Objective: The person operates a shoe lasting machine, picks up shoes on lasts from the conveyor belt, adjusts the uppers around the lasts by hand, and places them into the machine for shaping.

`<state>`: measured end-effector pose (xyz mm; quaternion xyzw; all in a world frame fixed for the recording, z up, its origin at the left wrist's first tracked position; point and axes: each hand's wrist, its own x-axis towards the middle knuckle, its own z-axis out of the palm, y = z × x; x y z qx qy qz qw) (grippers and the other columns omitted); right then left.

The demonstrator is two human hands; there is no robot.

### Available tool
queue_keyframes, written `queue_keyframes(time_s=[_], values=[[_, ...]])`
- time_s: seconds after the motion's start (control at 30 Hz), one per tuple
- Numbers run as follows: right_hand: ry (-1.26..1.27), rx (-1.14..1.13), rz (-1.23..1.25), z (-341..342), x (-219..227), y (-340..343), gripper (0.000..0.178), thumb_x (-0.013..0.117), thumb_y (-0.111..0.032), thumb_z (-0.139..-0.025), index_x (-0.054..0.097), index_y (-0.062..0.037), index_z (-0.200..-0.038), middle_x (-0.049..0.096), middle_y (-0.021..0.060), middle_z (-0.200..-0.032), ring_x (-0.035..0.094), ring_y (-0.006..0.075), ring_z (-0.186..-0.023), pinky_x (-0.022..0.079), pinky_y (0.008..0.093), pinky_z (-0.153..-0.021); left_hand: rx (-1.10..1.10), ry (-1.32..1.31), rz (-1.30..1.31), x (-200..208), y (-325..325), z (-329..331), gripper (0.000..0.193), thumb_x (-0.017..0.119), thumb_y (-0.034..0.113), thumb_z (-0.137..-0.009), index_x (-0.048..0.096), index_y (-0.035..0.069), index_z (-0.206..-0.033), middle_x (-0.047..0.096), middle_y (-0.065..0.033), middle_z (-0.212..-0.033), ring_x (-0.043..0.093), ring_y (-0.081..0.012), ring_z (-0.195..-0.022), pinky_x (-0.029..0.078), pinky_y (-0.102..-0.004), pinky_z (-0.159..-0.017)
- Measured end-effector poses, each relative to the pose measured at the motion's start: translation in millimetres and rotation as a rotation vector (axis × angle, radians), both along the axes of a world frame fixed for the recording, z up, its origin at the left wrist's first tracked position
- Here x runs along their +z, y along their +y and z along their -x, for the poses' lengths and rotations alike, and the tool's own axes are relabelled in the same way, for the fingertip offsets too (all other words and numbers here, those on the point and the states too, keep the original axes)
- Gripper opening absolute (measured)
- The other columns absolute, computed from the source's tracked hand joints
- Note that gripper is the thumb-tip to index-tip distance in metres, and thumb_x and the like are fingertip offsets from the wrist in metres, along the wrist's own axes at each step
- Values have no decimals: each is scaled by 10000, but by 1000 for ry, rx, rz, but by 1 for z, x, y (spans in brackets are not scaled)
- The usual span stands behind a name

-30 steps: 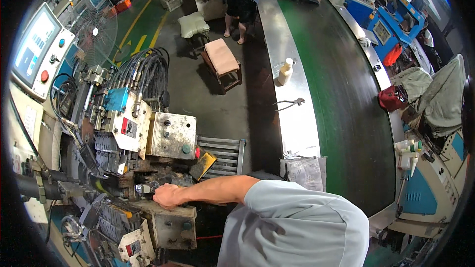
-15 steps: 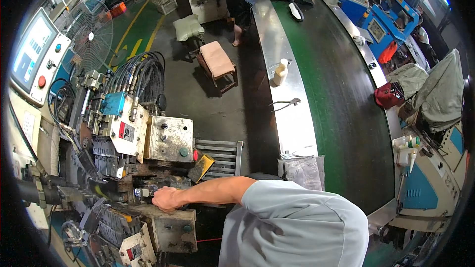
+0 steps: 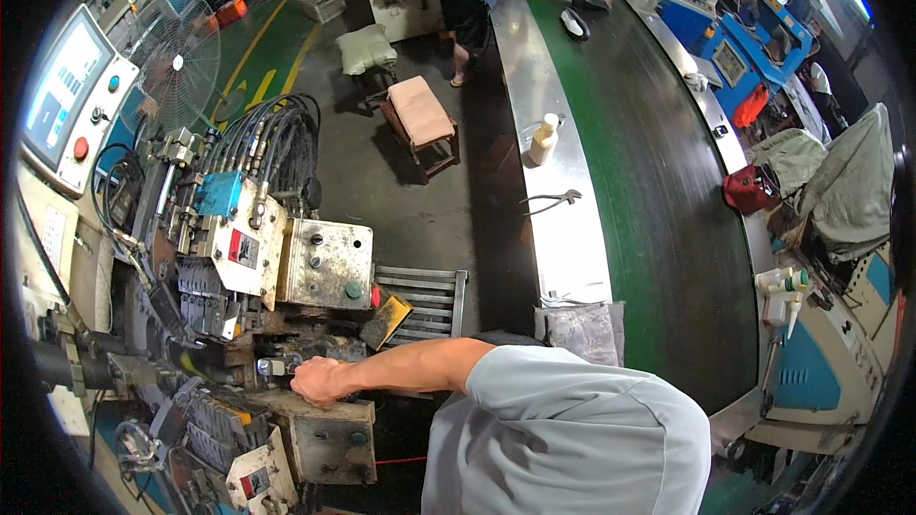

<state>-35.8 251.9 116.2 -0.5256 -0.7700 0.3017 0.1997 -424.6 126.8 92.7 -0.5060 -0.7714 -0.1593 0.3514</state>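
Note:
My right hand (image 3: 322, 380) reaches leftward across the view into the machine, its bare forearm coming out of a light grey sleeve. The fingers are curled and closed at the end of a small shiny metal fitting (image 3: 275, 367), whose exact kind I cannot make out. Part of the grip is hidden by the back of the hand. Around it are the machine's dark, grimy parts, with a worn metal box with knobs (image 3: 326, 265) above the hand and a similar box (image 3: 334, 446) below it. My left hand is not in view.
A yellow-and-black piece (image 3: 386, 321) lies by a slatted metal rack (image 3: 427, 300). Pliers (image 3: 551, 201) and a cream bottle (image 3: 543, 140) rest on the metal ledge beside the conveyor belt (image 3: 658, 229). Shoes (image 3: 574, 25) and a co-worker (image 3: 468, 0) are at the far end. A padded stool (image 3: 420, 119) stands between.
My right hand stays at the metal fitting with hardly any movement. The co-worker's hand has drawn back from the shoes at the belt's far end. The view has shifted slightly.

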Motion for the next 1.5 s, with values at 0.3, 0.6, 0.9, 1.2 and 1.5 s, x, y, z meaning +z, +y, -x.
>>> queue_keyframes(time_s=[0.3, 0.6, 0.9, 1.2, 1.5], values=[[60, 6, 45, -3, 12, 0, 245, 636, -160, -822, 732, 34, -938, 730, 262, -943, 714, 455, -939, 577, 533, -830, -139, 28, -273, 26, -6, -23, 369, 566, 197, -1005, 632, -25, -717, 600, -162, -750, 568, -320, -702, 492, -459, -687], [34, 7, 28, -1, 14, -4, 247, 648, -189, -848, 728, 36, -909, 733, 264, -890, 724, 457, -885, 581, 533, -781, -231, -83, -382, 26, -1, -21, 302, 588, 178, -1004, 650, -26, -790, 597, -157, -769, 549, -291, -693, 472, -429, -642], [36, 10, 34, -1, 8, 0, 195, 682, -118, -791, 712, 31, -913, 729, 248, -911, 721, 462, -911, 586, 541, -773, -236, -106, -361, 15, 12, -24, 283, 564, 186, -1027, 658, -14, -851, 598, -157, -800, 548, -294, -707, 470, -437, -645], [47, 90, 60, -6, 9, 0, 248, 628, -149, -849, 709, 63, -950, 722, 300, -936, 709, 492, -946, 579, 567, -795, -222, -116, -342, -14, 19, 3, 286, 540, 197, -1043, 661, -2, -878, 600, -154, -822, 555, -299, -724, 475, -446, -663], [39, 51, 53, -5, 20, -2, 210, 612, -105, -843, 674, 84, -909, 713, 322, -930, 713, 496, -939, 580, 566, -782, -179, -112, -318, -32, 13, 26, 292, 516, 208, -1060, 664, 9, -905, 603, -151, -844, 562, -304, -742, 480, -455, -680]])
